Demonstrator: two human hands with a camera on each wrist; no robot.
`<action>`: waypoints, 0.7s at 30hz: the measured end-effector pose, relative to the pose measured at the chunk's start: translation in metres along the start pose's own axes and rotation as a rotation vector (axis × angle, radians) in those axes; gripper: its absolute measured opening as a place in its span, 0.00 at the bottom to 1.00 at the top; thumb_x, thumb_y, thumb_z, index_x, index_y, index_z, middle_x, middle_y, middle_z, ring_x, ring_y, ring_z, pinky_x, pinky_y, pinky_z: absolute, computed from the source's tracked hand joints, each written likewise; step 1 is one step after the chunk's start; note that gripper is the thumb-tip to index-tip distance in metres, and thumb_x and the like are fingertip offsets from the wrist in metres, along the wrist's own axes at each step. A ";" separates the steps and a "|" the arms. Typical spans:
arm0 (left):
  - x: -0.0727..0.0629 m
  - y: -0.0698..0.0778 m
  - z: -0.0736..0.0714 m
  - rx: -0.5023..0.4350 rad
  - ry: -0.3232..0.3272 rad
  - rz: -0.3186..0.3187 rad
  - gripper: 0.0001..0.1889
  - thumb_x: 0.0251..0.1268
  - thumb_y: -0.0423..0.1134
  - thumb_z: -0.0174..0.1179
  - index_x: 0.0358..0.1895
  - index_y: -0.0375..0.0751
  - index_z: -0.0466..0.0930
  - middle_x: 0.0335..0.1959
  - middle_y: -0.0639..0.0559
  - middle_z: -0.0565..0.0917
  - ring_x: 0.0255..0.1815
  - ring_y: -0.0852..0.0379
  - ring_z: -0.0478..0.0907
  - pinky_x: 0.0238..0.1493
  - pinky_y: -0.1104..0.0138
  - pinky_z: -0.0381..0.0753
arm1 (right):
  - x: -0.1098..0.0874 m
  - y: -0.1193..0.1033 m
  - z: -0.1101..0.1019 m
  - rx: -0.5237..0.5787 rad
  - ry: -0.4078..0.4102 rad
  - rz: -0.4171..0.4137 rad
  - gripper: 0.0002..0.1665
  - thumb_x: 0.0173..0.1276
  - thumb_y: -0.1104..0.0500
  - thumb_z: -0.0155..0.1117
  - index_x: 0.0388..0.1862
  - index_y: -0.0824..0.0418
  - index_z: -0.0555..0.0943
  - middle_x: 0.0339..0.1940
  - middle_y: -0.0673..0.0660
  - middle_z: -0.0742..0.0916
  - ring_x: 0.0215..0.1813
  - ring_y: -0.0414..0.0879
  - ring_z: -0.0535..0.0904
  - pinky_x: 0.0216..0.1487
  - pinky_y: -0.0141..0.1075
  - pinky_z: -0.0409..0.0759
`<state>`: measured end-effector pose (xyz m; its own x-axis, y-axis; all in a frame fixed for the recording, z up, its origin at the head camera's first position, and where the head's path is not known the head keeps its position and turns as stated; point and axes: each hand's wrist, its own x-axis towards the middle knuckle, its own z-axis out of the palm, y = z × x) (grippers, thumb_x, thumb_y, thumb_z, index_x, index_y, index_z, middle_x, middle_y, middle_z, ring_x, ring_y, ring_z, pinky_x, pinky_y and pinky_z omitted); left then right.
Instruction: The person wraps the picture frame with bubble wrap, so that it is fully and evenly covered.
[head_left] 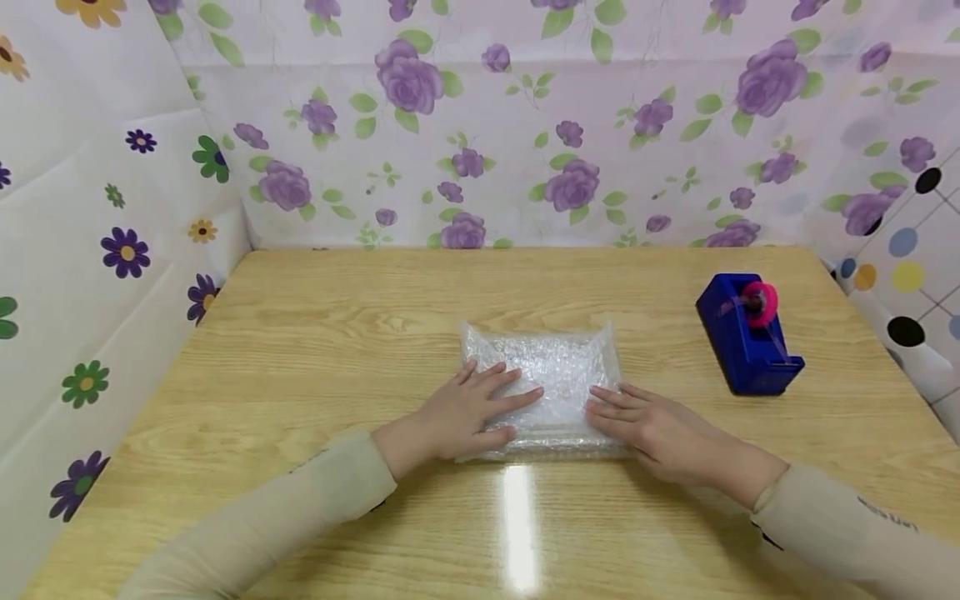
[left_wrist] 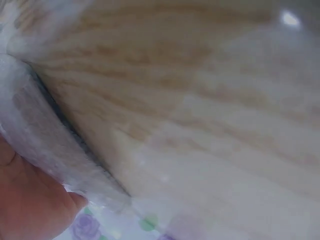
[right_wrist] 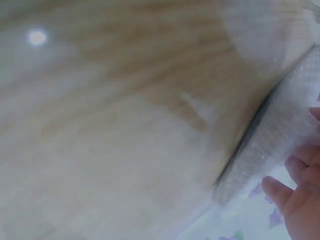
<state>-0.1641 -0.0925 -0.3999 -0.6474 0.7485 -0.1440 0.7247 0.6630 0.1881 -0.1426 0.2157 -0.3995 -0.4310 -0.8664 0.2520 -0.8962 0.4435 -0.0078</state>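
Observation:
A flat bundle of clear bubble wrap (head_left: 558, 375) lies on the wooden table in the head view, its near edge folded into a thick roll and its far corners sticking up. What it may enclose is hard to make out. My left hand (head_left: 480, 412) rests spread on the left part of the wrap. On the right side my right hand (head_left: 660, 433) touches it with fingers extended. The left wrist view catches part of the left hand (left_wrist: 35, 200) beside the wrap's rolled edge (left_wrist: 55, 135). Fingers of the right hand (right_wrist: 305, 195) lie near the bubble wrap (right_wrist: 275, 135) in the right wrist view.
A blue tape dispenser (head_left: 750, 342) with a pink-cored roll of tape (head_left: 761, 304) stands to the right of the wrap. The wood-grain table (head_left: 322, 333) ends at a flowered cloth (head_left: 510, 150) behind, with patterned sheets at both sides.

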 end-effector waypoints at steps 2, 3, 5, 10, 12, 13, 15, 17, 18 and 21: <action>0.001 0.002 0.000 0.019 -0.006 -0.009 0.29 0.73 0.61 0.35 0.75 0.69 0.44 0.77 0.49 0.50 0.78 0.47 0.43 0.75 0.45 0.38 | 0.003 0.001 -0.002 -0.025 -0.019 -0.027 0.27 0.56 0.67 0.61 0.58 0.68 0.77 0.58 0.61 0.82 0.63 0.56 0.75 0.76 0.33 0.39; 0.001 0.003 0.001 0.028 -0.008 -0.012 0.29 0.73 0.61 0.35 0.75 0.70 0.44 0.77 0.48 0.50 0.78 0.47 0.43 0.75 0.45 0.38 | 0.004 0.002 -0.002 -0.040 -0.025 -0.040 0.27 0.57 0.66 0.61 0.58 0.68 0.77 0.58 0.61 0.82 0.63 0.56 0.75 0.77 0.36 0.43; 0.001 0.004 0.002 0.046 -0.010 -0.015 0.28 0.73 0.60 0.34 0.75 0.71 0.44 0.77 0.47 0.50 0.78 0.46 0.43 0.75 0.45 0.39 | 0.006 0.001 -0.003 -0.061 -0.037 -0.052 0.27 0.56 0.65 0.61 0.57 0.68 0.78 0.58 0.61 0.82 0.62 0.56 0.76 0.75 0.42 0.55; -0.001 0.003 0.001 0.061 -0.025 -0.029 0.28 0.72 0.58 0.34 0.74 0.71 0.48 0.77 0.47 0.50 0.78 0.47 0.43 0.75 0.46 0.39 | 0.008 -0.003 -0.003 -0.069 -0.079 -0.032 0.27 0.57 0.66 0.61 0.58 0.67 0.78 0.58 0.61 0.82 0.62 0.54 0.77 0.59 0.53 0.74; -0.002 0.003 0.001 0.057 -0.022 -0.030 0.27 0.72 0.57 0.35 0.74 0.71 0.49 0.77 0.47 0.50 0.78 0.47 0.43 0.75 0.46 0.39 | 0.008 -0.005 -0.004 -0.059 -0.109 -0.015 0.26 0.61 0.62 0.61 0.59 0.67 0.77 0.59 0.61 0.82 0.62 0.54 0.76 0.60 0.54 0.74; -0.003 0.003 0.001 0.056 -0.019 -0.028 0.27 0.72 0.57 0.35 0.74 0.70 0.49 0.77 0.47 0.50 0.78 0.47 0.43 0.75 0.46 0.39 | 0.008 -0.006 -0.005 -0.051 -0.129 -0.006 0.26 0.64 0.59 0.61 0.60 0.67 0.76 0.60 0.61 0.81 0.63 0.54 0.76 0.61 0.54 0.73; -0.003 0.003 0.000 0.051 -0.008 -0.021 0.27 0.72 0.57 0.35 0.74 0.70 0.50 0.77 0.47 0.50 0.78 0.47 0.44 0.75 0.46 0.40 | 0.006 -0.006 -0.008 0.004 -0.168 0.036 0.27 0.68 0.53 0.59 0.62 0.66 0.74 0.62 0.60 0.79 0.64 0.54 0.74 0.63 0.54 0.71; -0.002 0.003 0.000 0.047 0.003 -0.015 0.27 0.72 0.57 0.36 0.74 0.70 0.50 0.77 0.47 0.51 0.78 0.46 0.44 0.75 0.46 0.41 | 0.005 -0.004 -0.012 0.103 -0.196 0.090 0.27 0.72 0.50 0.54 0.63 0.65 0.74 0.63 0.60 0.78 0.66 0.53 0.73 0.65 0.54 0.68; -0.001 0.003 0.000 0.043 0.003 -0.014 0.27 0.72 0.57 0.36 0.74 0.70 0.50 0.77 0.47 0.50 0.78 0.46 0.44 0.75 0.46 0.40 | 0.005 -0.001 -0.014 0.151 -0.201 0.113 0.26 0.73 0.51 0.52 0.63 0.64 0.74 0.63 0.59 0.78 0.66 0.54 0.72 0.65 0.54 0.67; 0.000 0.004 0.001 0.030 0.001 -0.017 0.27 0.72 0.57 0.35 0.74 0.70 0.50 0.77 0.47 0.50 0.78 0.46 0.43 0.75 0.46 0.40 | 0.003 0.008 -0.018 0.265 -0.156 0.132 0.20 0.72 0.59 0.54 0.61 0.61 0.77 0.63 0.59 0.78 0.66 0.56 0.72 0.65 0.52 0.68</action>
<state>-0.1612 -0.0894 -0.4000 -0.6597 0.7372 -0.1458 0.7205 0.6757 0.1563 -0.1492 0.2203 -0.3812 -0.5376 -0.8393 0.0808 -0.8189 0.4968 -0.2874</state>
